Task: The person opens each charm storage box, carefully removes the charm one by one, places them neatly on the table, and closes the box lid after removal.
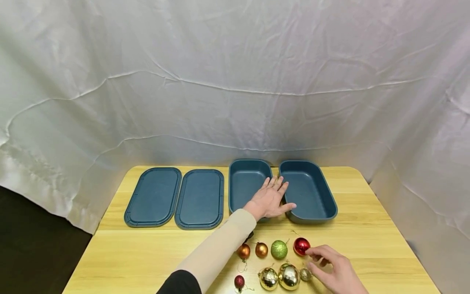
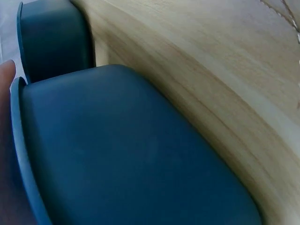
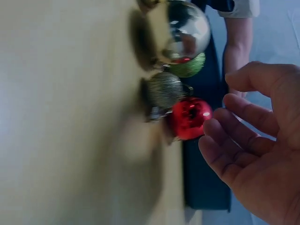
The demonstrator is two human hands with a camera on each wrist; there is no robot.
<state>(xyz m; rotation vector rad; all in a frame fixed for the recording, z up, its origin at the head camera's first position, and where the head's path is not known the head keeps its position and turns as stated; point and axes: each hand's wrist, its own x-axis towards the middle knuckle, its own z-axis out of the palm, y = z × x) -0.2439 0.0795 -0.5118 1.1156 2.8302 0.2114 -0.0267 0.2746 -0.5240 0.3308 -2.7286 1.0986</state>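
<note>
My left hand (image 1: 271,199), fingers spread and straight, lies palm down across the gap between two blue bins, over the right edge of the left bin (image 1: 244,185) and the near left edge of the right bin (image 1: 308,192). Beside the shiny red Christmas ball (image 1: 301,246), my right hand (image 1: 332,267) has its fingers loosely bent and holds nothing. In the right wrist view its fingertips (image 3: 208,143) are right by the red ball (image 3: 191,118). A small gold glitter ball (image 1: 305,274) sits just left of that thumb, next to a large shiny gold ball (image 1: 289,276).
A green glitter ball (image 1: 279,249), two copper balls, one here (image 1: 261,250), another gold ball (image 1: 269,279) and a small dark red ball (image 1: 239,281) lie nearby on the wooden table (image 1: 371,237). Two flat blue lids, one here (image 1: 200,199), lie left of the bins. A grey curtain (image 1: 235,81) hangs behind.
</note>
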